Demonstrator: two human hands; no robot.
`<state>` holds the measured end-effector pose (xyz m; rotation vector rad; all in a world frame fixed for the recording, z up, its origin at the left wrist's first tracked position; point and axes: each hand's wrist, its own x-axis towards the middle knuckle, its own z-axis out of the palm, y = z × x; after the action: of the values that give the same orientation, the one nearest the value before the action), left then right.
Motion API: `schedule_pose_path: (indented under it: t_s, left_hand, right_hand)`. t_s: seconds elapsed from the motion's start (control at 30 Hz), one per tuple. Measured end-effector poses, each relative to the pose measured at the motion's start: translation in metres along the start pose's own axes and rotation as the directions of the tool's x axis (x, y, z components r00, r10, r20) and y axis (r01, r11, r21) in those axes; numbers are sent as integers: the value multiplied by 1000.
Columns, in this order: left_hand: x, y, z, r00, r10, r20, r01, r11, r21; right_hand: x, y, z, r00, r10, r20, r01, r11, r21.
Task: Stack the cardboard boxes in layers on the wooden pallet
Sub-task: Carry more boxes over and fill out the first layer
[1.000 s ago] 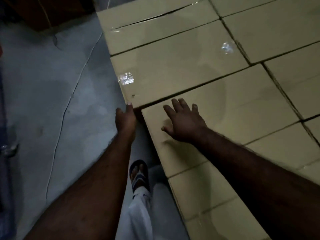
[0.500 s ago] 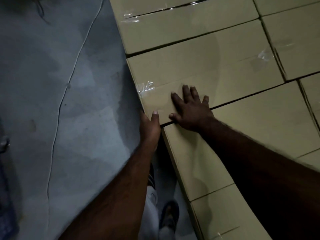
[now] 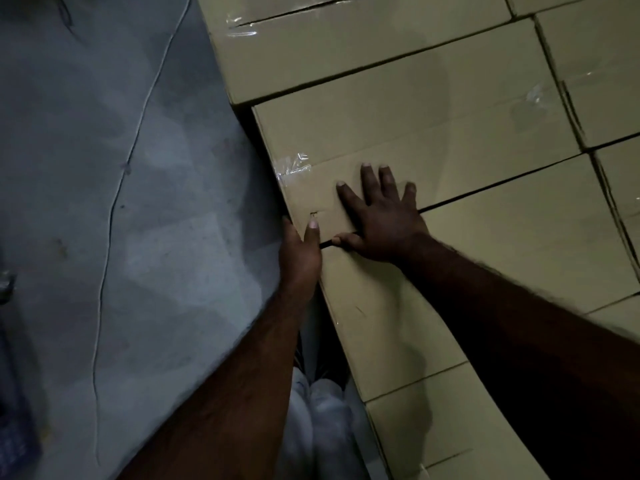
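dim grey concrete floor (image 3: 138, 237) left of the fingers; right hand (image 3: 384, 223) flat, fingers spread, on taped tan cardboard box (image 3: 433, 133); left hand (image 3: 299, 254) at its corner, fingers hidden, perhaps gripping; cannot tell.

At least eight cardboard boxes (image 3: 415, 109) are counted, with one left hand (image 3: 299, 254), one right hand (image 3: 384, 223) and one cord (image 3: 114, 209) on the floor (image 3: 86, 133).

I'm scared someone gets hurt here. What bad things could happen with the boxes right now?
The right hand has its thumb at the dark gap between the taped box and the near box; closing that gap could pinch it. The left hand presses the taped box's corner at the stack's edge; a slip might tip it toward the legs. The thin cord on the floor could trip a backward step.
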<state>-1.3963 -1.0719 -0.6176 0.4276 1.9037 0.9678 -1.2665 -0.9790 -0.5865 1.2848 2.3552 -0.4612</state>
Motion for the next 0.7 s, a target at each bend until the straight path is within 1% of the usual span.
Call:
schedule_pose_path:
  t_s: [0.07,0.23,0.37,0.5,0.6,0.7]
  left_hand:
    - [-4,-3,4,999,-40,-14,41,998,39]
    - [-10,-5,8,999,-20,-37,22,998,65]
    - [-10,-2,10,1000,-24,-4,25,998,61]
    - [-11,0,11,999,-43,-9,44,998,37]
    - [-12,7,8,997,-77,24,77,996,37]
    - [-4,23,-5,991,-121,53,117,990,74]
  right_hand:
    - [-3,0,3,1000,-7,-5,7,1000,1]
    - [-9,4,10,999,-33,-9,33,999,-1]
    - [-10,7,10,999,-20,-28,21,1000,8]
    - [-10,7,10,1000,-18,-12,18,1000,-3]
    - [-11,8,6,1000,-19,-3,19,1000,0]
    - [-10,8,-9,999,-10,37,9,1000,24]
